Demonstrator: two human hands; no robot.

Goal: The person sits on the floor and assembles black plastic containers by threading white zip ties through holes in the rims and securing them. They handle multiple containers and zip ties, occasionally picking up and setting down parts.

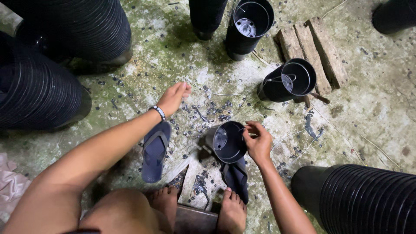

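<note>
Black round plastic pot (226, 142) lies tilted on the concrete floor (372, 99), its open mouth turned up toward the camera, just in front of the person's bare feet. The right hand (258, 141) is at the pot's right rim; its fingers (255, 128) are curled close together and pinch something thin at the rim, which is too small to tell. The left hand (172, 98) is stretched out to the floor well apart from the pot, with its fingers (185, 89) drawn together at a thin pale wire (216, 93) that lies there; whether they really grip it I cannot tell. On the left wrist sits a dark band with white marks (158, 112).

Between the two hands the floor is covered with many small dark plastic bits (212, 110). A dark blue rubber sandal (154, 151) lies under the left forearm, and a second one (236, 177) lies partly under the pot. Two more black pots of the same kind, each with a wire hanger, are further away: one (289, 80) lies beside three worn wooden blocks (312, 47), the other (249, 27) is near the top edge. Long stacks of nested black pots lie at the left (39, 93) and at the lower right (368, 199).
</note>
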